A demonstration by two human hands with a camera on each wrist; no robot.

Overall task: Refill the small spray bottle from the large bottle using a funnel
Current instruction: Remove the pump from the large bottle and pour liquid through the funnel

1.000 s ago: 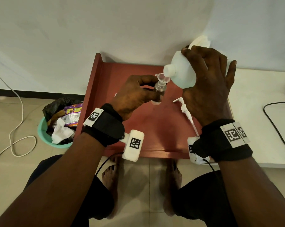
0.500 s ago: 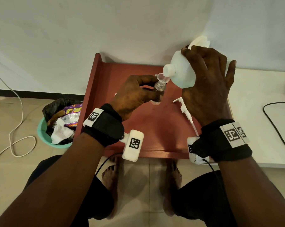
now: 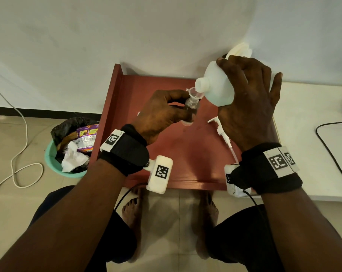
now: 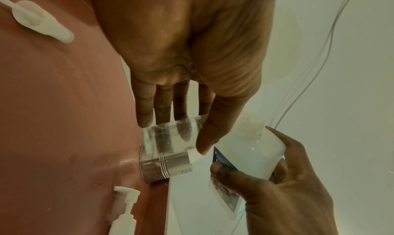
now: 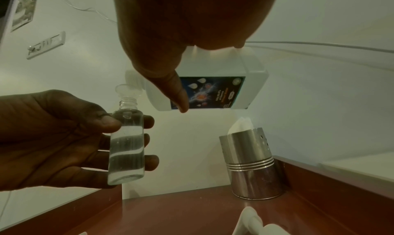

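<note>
My left hand (image 3: 162, 114) holds the small clear bottle (image 3: 190, 109) upright above the red table, thumb on one side and fingers on the other (image 5: 126, 146). A small clear funnel (image 3: 194, 93) sits in its neck (image 5: 127, 89). Clear liquid fills much of the bottle (image 4: 175, 136). My right hand (image 3: 248, 107) grips the large white bottle (image 3: 217, 87), tipped sideways with its open mouth at the funnel's rim. Its dark label (image 5: 213, 90) faces the right wrist camera, partly behind my thumb.
A white pump head (image 3: 221, 132) lies on the red table (image 3: 186, 163) under my right hand. Another white cap piece (image 4: 40, 23) lies nearby. A steel holder with tissue (image 5: 251, 164) stands at the back right corner. A waste bin (image 3: 68, 154) sits on the floor at the left.
</note>
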